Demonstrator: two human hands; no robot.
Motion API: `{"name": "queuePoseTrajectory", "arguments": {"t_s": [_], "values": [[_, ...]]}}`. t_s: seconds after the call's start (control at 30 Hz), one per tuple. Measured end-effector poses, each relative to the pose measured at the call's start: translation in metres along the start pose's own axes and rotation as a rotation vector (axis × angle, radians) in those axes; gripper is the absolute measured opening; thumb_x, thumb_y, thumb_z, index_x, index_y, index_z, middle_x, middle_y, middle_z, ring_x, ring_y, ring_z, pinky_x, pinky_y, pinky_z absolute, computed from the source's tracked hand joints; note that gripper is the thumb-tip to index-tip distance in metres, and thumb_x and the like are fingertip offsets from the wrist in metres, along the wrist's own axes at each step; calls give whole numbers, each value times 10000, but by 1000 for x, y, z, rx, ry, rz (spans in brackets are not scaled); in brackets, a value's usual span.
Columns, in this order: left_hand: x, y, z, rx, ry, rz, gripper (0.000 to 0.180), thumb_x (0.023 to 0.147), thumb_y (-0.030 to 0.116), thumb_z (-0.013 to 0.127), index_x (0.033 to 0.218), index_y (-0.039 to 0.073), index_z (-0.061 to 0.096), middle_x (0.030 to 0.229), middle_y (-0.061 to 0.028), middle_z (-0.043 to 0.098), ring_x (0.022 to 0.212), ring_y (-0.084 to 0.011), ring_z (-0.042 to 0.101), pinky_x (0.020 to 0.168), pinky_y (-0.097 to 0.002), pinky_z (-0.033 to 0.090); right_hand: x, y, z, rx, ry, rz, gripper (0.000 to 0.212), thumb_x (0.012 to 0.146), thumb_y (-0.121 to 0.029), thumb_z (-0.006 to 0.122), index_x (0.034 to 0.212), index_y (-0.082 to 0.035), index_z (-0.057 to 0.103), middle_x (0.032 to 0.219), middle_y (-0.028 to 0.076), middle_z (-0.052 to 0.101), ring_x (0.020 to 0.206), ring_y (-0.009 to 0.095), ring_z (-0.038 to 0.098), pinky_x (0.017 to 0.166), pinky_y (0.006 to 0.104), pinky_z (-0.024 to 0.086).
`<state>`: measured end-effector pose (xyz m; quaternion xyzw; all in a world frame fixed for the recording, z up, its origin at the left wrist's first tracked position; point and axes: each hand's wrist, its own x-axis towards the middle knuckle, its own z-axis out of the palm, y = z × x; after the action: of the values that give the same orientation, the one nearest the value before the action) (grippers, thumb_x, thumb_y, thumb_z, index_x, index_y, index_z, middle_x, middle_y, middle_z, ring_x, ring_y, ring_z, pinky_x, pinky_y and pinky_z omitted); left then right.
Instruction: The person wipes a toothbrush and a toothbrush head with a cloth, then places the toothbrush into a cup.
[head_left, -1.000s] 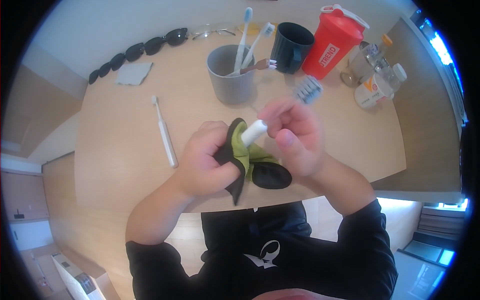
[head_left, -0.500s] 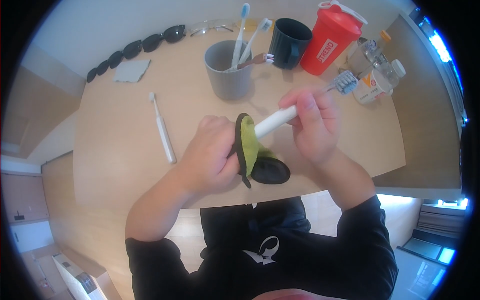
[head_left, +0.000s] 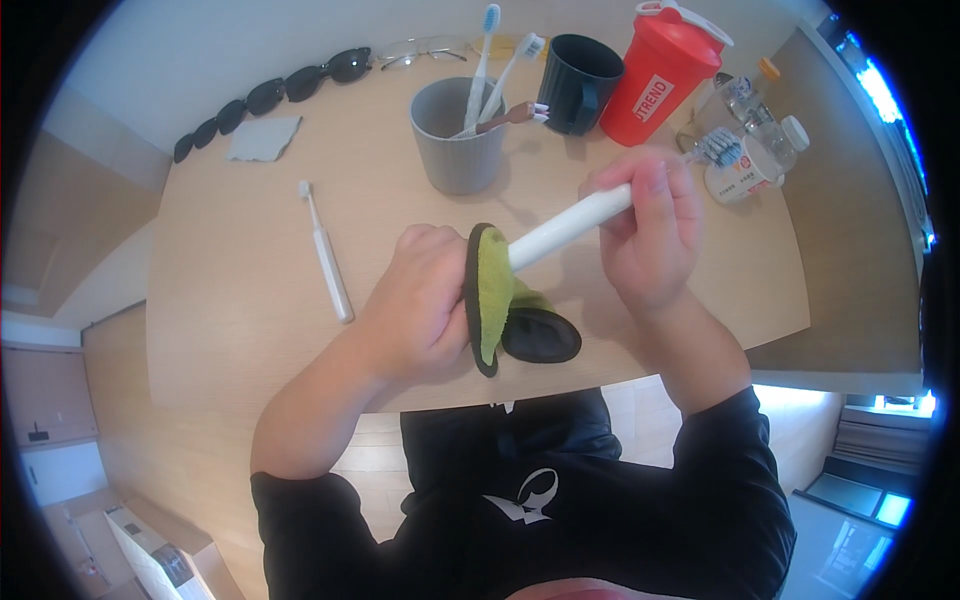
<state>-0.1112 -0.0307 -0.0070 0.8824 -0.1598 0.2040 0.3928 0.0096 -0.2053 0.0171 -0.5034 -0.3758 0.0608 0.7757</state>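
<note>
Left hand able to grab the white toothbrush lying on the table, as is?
Probably not as is: the left hand grips the green cloth. Otherwise the way looks free, with bare tabletop up to the toothbrush.

It looked like a home: on a pale wooden table (head_left: 230, 280), a grey cup (head_left: 456, 155) held toothbrushes (head_left: 482, 68), with a dark mug (head_left: 565, 100) to the cup's right and sunglasses (head_left: 265, 97) to its left.

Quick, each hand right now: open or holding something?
Left hand: closed, holding the green cloth.
Right hand: closed, holding the large white toothbrush.
</note>
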Motion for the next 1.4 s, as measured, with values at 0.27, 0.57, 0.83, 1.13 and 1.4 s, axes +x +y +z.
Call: {"name": "queuePoseTrajectory", "arguments": {"t_s": [0.27, 0.57, 0.83, 1.13, 1.4], "values": [[1, -1, 2, -9, 8, 18, 150, 697, 36, 551, 843, 50, 519, 745, -115, 497, 729, -314, 464, 741, -385, 340, 3, 3, -5, 12, -70, -16, 226, 994, -221, 412, 925, -52, 546, 764, -14, 491, 633, 24, 390, 558, 171, 341], [1, 1, 3, 103, -10, 61, 189, 673, 85, 615, 842, 51, 537, 739, -97, 512, 740, -302, 482, 740, -391, 341, -3, 0, 3, -20, -172, 14, 186, 975, -179, 456, 919, -37, 563, 806, 3, 552, 670, 40, 462, 598, 188, 400], [1, 4, 4, 188, -59, 85, 306, 702, 149, 574, 990, 47, 551, 832, -116, 538, 760, -321, 481, 779, -408, 342, -14, 0, 23, -169, -404, 33, 57, 885, -46, 560, 860, 0, 581, 752, 77, 572, 659, 146, 545, 616, 251, 433], [8, 17, 4, 7, -26, -106, 179, 710, 115, 554, 887, 86, 563, 809, -100, 561, 778, -315, 500, 768, -390, 334, -13, 12, 20, -122, -405, 59, 83, 878, -54, 585, 948, -9, 581, 741, 15, 560, 663, 48, 505, 577, 195, 396], [8, 15, 4, 11, -25, -91, 200, 685, 108, 591, 883, 96, 564, 794, -85, 558, 762, -287, 503, 759, -378, 334, -10, 3, 15, -24, -367, 60, 72, 890, -39, 561, 956, -11, 570, 816, 12, 567, 703, 51, 514, 626, 196, 426]]}}
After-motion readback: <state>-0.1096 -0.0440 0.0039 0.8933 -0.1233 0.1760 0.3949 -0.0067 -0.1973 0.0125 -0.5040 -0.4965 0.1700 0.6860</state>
